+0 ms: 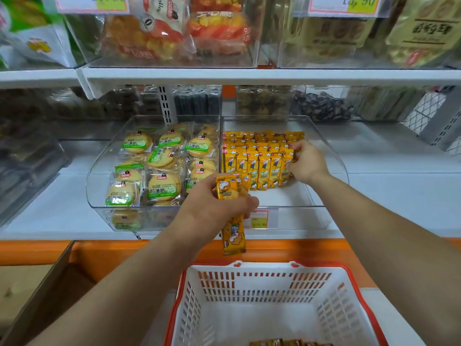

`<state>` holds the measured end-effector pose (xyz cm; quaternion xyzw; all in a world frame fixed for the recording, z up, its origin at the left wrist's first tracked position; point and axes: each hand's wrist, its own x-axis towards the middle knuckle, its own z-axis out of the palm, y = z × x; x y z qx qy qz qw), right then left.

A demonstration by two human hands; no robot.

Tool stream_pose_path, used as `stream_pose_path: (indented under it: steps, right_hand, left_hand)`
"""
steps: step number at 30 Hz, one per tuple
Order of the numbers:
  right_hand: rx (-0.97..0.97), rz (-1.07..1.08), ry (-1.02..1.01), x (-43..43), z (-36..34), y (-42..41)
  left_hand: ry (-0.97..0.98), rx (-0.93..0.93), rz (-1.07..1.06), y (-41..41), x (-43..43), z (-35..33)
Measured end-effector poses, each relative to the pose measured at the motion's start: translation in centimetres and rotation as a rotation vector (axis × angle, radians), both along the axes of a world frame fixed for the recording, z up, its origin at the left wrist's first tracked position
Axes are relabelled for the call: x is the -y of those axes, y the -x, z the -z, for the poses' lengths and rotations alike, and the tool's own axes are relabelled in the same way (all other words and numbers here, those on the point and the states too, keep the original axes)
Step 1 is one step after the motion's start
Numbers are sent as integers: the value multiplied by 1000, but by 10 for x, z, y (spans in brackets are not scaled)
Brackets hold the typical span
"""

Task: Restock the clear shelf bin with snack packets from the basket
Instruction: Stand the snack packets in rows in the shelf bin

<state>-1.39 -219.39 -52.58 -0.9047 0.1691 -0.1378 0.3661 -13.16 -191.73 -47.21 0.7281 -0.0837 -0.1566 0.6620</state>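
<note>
Mid-frame, my left hand [212,208] grips yellow packets [233,237] above the basket [249,290]. Right of it, my right hand [308,163] curls its fingers round standing packets [254,166] in the clear bin [333,158].

Packets [290,342] in the basket [262,299] are cut by the bottom edge; the upper-right price label [345,3] is cropped, its figures blurred.

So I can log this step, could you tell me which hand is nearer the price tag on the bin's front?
Left. The left hand, gripping yellow packets, is right beside the price tag; the right hand is farther back inside the bin.
</note>
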Motion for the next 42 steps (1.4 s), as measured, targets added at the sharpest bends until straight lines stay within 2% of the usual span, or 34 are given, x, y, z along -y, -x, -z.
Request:
stream_pose_path:
  steps: [5,8,10,13,17,21,26,29,35,38,42]
  right_hand:
    - [-28,-15,89,-2,-20,20]
    - [73,-88,125,-11,-46,59]
    - [91,-194,15,-20,-61,96]
    - [-19,-370,-278,-33,-73,155]
    - [-87,-419,-579,-43,-75,200]
    - [-115,-399,-652,-46,-72,208]
    - [-157,-389,-602,-38,-66,206]
    - [-170,-399,-649,-28,-67,204]
    - [6,-299,-753,-12,-68,199]
    - [85,-255,-836,-6,-69,197]
    - [8,-298,-954,-13,-67,200]
  left_hand:
    - [5,-11,-2,2,5,-2]
    - [15,-38,17,5,8,-2]
    - [20,-55,36,9,11,-2]
    - [13,-62,79,18,18,2]
    - [-20,-49,132,32,32,9]
    - [-18,-23,188,47,46,9]
    - [-28,-35,183,55,57,11]
    - [25,-69,177,56,61,12]
    - [87,-102,5,43,54,8]
    - [100,-145,4,39,45,6]
    - [132,-126,2,41,46,4]
